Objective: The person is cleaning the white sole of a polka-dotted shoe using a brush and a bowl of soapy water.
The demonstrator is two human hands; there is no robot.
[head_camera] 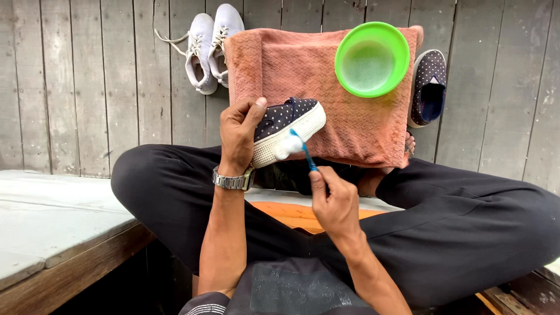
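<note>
My left hand (239,133) grips a navy polka-dot slip-on shoe (287,118) with a thick white sole, holding it tilted over an orange-pink towel (309,76). My right hand (332,201) holds a blue toothbrush (304,150) whose foamy head presses against the shoe's white sole. A steel wristwatch (233,179) sits on my left wrist. The matching polka-dot shoe (429,86) lies on the boards to the right of the towel.
A green plastic bowl (372,58) of soapy water stands on the towel's far right corner. A pair of pale grey lace-up sneakers (207,49) lies at the towel's left. My crossed legs in black trousers (466,221) rest on a wooden deck (87,76); a low painted bench (52,227) is at left.
</note>
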